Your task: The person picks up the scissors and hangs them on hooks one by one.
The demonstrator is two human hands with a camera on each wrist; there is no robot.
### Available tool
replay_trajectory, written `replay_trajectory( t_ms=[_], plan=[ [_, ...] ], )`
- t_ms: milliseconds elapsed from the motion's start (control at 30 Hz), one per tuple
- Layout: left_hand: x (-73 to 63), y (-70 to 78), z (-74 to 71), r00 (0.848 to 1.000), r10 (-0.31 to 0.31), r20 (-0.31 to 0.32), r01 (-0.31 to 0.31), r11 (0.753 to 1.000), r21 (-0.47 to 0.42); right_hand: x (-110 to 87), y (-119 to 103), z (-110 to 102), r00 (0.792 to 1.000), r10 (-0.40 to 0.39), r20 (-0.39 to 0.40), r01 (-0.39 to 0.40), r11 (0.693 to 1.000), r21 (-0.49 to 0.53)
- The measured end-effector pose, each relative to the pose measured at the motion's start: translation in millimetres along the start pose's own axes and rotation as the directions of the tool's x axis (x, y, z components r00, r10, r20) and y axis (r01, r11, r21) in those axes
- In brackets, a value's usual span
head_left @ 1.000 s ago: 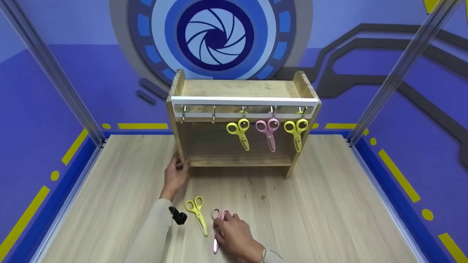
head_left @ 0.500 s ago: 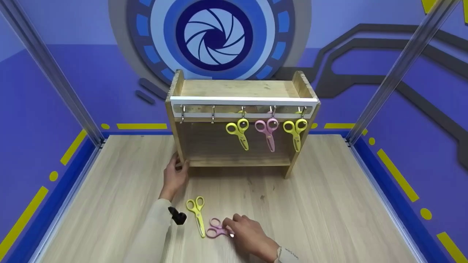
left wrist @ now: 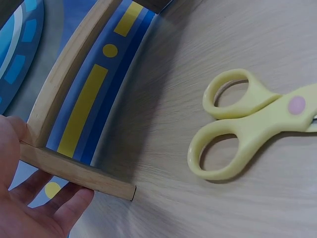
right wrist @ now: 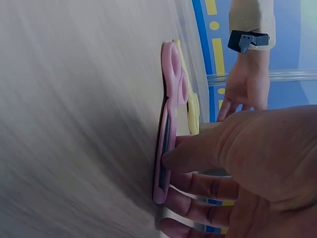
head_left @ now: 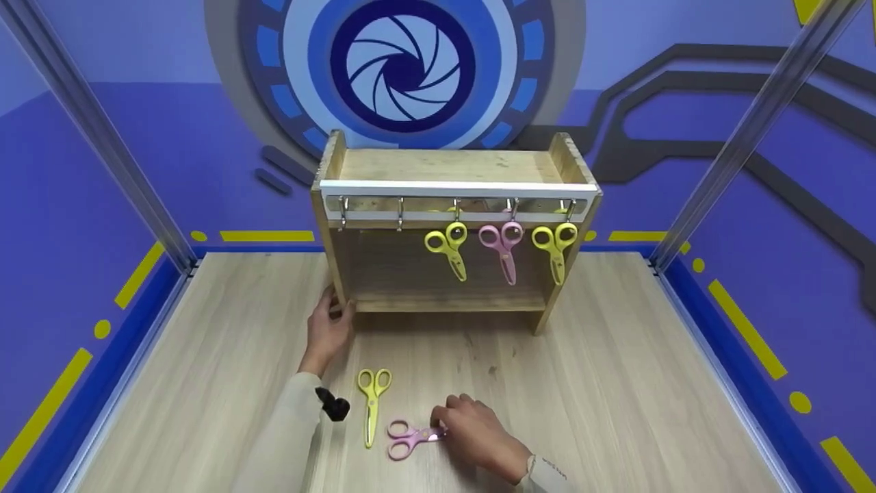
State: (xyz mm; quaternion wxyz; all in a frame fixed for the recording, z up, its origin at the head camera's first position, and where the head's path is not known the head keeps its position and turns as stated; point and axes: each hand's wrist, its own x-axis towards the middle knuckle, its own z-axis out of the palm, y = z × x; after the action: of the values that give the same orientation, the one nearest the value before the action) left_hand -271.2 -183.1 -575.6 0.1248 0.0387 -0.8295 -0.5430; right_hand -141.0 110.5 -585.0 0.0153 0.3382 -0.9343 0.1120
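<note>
My left hand (head_left: 328, 335) grips the lower left side panel of a small wooden shelf (head_left: 332, 250), thumb on the near face and fingers behind. Down on the table, pink scissors (head_left: 402, 439) lie with their handles to the left. My right hand (head_left: 479, 435) pinches them by the blade end, thumb against the blades in the right wrist view. Yellow scissors (head_left: 371, 405) lie between the two hands, handles toward the shelf; their handles show large in the left wrist view.
A hook rail (head_left: 373, 214) runs along the shelf's upper front. From it hang yellow scissors (head_left: 454, 258), pink scissors (head_left: 506, 259) and more yellow scissors (head_left: 558, 260). The two left hooks (head_left: 400, 213) carry nothing. Blue printed walls (head_left: 226, 150) and metal posts (head_left: 753, 137) enclose the table.
My right hand has moved right and turned the pink scissors, so their handles now point left instead of toward the shelf. The loose yellow scissors have swung slightly straighter. My left hand stays put.
</note>
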Motion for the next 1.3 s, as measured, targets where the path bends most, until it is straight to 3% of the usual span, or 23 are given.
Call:
replay_trajectory(
  t_ms=[133,367,1033,1300],
  plan=[
    [0.4,-0.3,0.1,1.000,-0.004,0.008,0.004,1.000,-0.010,-0.4,3,0,1.000,-0.001,-0.005,0.001,0.999,0.046],
    [0.7,-1.6,0.5,1.000,0.011,-0.004,-0.011,1.000,-0.015,-0.4,8,1,0.991,-0.019,-0.131,0.032,0.995,0.097],
    [0.8,-1.6,0.7,1.000,0.010,-0.003,-0.010,1.000,-0.004,-0.8,14,4,0.987,-0.075,-0.143,0.087,0.993,0.081],
    [1.4,-1.7,0.1,1.000,0.012,0.003,-0.012,1.000,-0.020,2.3,20,-10,0.981,-0.134,-0.139,0.142,0.988,0.052]
  ],
)
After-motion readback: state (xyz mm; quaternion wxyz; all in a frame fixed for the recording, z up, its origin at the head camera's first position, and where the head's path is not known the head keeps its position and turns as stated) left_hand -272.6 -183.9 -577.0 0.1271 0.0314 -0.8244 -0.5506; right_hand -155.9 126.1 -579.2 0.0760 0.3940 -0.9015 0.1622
